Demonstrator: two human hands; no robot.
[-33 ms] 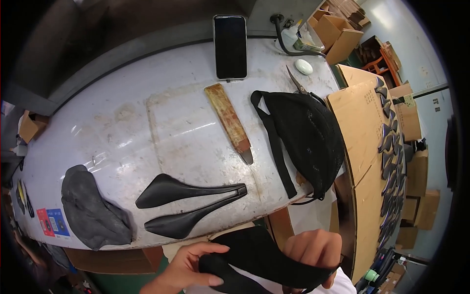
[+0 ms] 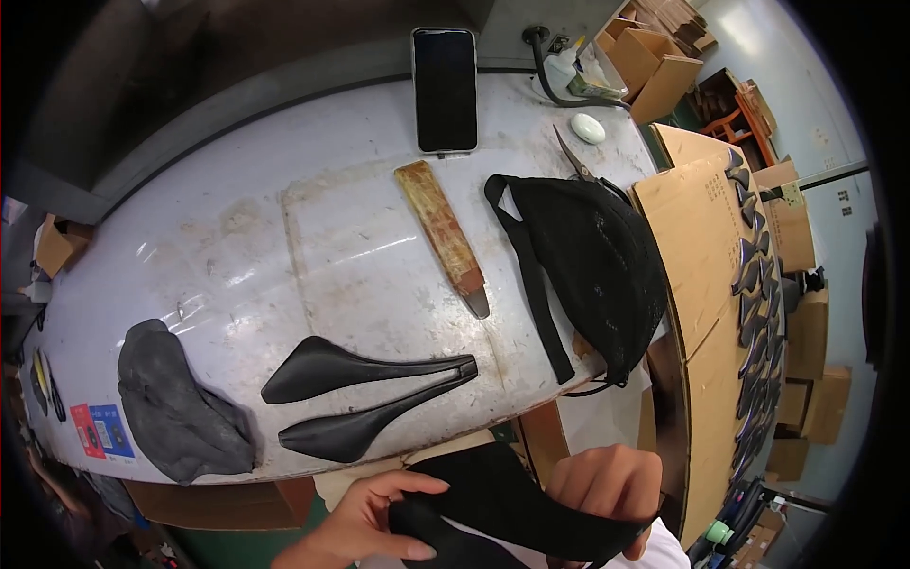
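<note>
Near the table's front edge, both hands hold a wide black fabric band (image 2: 483, 484) that loops between them. My left hand (image 2: 365, 520) pinches one part between fingers and thumb. My right hand (image 2: 611, 488) is curled into a fist around the other end. Just beyond, on the table, lies a black bicycle saddle (image 2: 332, 375) with a long split down its middle. Left of it rests a crumpled dark grey piece (image 2: 180, 408) of soft material. A black mesh fabric bag or cover (image 2: 597, 266) with a strap lies farther right.
On the pale table (image 2: 227, 275) lie a blade with a worn, wrapped handle (image 2: 439, 223), a phone (image 2: 445, 90), scissors (image 2: 573, 155) partly under the black cloth, and a white oval object (image 2: 588, 128). Rows of dark curved parts (image 2: 749, 313) stand on cardboard (image 2: 706, 284) at right.
My left hand and the band have shifted very slightly. Everything on the table stays where it was.
</note>
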